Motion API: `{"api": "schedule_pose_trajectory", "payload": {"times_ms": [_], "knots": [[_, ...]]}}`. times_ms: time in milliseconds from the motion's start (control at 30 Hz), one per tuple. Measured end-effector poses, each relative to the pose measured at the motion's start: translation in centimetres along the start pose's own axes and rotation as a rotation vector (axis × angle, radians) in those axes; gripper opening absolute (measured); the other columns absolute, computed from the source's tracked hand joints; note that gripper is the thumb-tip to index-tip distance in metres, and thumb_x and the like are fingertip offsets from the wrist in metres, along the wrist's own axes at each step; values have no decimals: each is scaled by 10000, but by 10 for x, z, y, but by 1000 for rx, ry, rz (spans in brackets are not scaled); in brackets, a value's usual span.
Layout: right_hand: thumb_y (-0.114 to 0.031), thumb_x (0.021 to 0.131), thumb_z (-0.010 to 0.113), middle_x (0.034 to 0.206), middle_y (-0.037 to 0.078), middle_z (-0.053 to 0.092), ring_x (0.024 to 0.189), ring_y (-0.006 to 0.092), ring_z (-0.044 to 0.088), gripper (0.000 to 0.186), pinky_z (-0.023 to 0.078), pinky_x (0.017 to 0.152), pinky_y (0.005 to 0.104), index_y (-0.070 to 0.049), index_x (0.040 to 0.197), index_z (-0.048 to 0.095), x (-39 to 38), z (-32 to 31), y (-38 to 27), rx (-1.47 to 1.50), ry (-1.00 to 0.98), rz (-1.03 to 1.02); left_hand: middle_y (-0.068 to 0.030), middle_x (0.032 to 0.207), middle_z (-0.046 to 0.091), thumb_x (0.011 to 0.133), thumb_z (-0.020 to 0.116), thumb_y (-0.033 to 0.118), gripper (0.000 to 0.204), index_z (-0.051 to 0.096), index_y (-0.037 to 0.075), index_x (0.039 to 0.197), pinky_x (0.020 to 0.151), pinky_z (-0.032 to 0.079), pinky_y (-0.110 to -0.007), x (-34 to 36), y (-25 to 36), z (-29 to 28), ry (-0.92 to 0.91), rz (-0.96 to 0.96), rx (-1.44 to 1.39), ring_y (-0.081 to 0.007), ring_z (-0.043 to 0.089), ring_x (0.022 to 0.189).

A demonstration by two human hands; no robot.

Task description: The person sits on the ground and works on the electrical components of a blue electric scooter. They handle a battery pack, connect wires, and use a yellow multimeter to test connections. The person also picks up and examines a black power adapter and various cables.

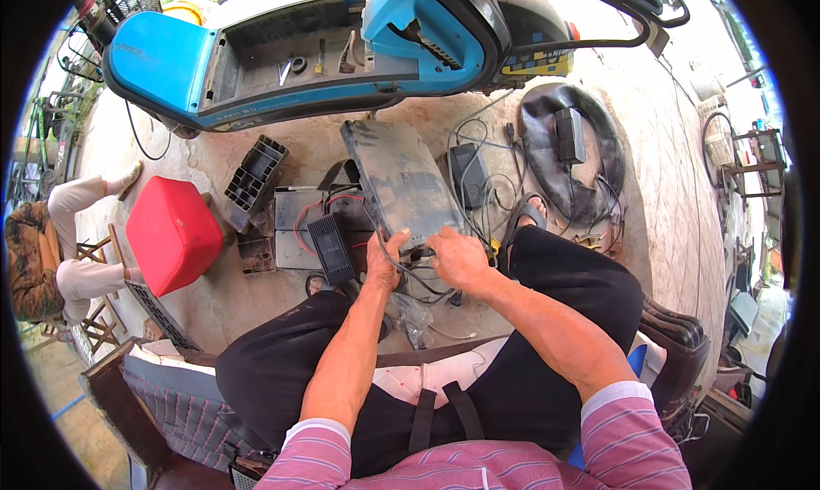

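Observation:
A dusty dark grey battery case point(408, 170) lies tilted in front of me, its near end between my hands. My left hand point(386, 258) is closed on its near left corner, the thumb on the edge, with a dark cable running past it. At the same end, my right hand point(461, 259) pinches a small black plug point(420, 253); the fingers partly hide it. Black cables point(427, 289) hang below the hands. A black finned power adapter point(330, 247) rests left of the case, on grey battery blocks point(295, 210) with a red wire. To the right lies another black adapter point(468, 176).
A blue electric scooter point(162, 59) with an open compartment stands across the far side. A black inner tube point(534, 114) lies at right, a black box on it. A red stool point(173, 234) and a black plastic tray point(256, 174) are at left. Another person's legs point(90, 195) show far left.

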State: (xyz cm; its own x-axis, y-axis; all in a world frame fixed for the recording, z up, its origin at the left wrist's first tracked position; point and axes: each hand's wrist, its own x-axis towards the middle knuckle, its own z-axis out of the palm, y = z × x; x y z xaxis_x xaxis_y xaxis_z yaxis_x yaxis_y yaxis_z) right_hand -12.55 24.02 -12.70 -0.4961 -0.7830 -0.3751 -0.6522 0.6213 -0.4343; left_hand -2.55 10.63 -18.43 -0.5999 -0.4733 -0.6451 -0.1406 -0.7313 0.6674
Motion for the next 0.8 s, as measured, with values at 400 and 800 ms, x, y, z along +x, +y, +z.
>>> {"api": "schedule_pose_trajectory", "payload": {"times_ms": [400,800], "knots": [[-110,812,607,915,130,601,829,337,672,136,555,728,451,-89,921,685,4,-4,-6,-58,56,-224,-46,997,636,841,707,151,299,629,10,1093,820,453,-345,10,-2,-7,-96,15,34,-163,573,895],[-158,823,695,964,147,611,865,382,658,213,533,755,485,-66,1005,632,2,-13,-7,58,-11,-143,-57,957,599,847,710,170,332,567,48,1120,710,531,-372,21,-5,-14,-101,-11,36,-191,623,832]]}}
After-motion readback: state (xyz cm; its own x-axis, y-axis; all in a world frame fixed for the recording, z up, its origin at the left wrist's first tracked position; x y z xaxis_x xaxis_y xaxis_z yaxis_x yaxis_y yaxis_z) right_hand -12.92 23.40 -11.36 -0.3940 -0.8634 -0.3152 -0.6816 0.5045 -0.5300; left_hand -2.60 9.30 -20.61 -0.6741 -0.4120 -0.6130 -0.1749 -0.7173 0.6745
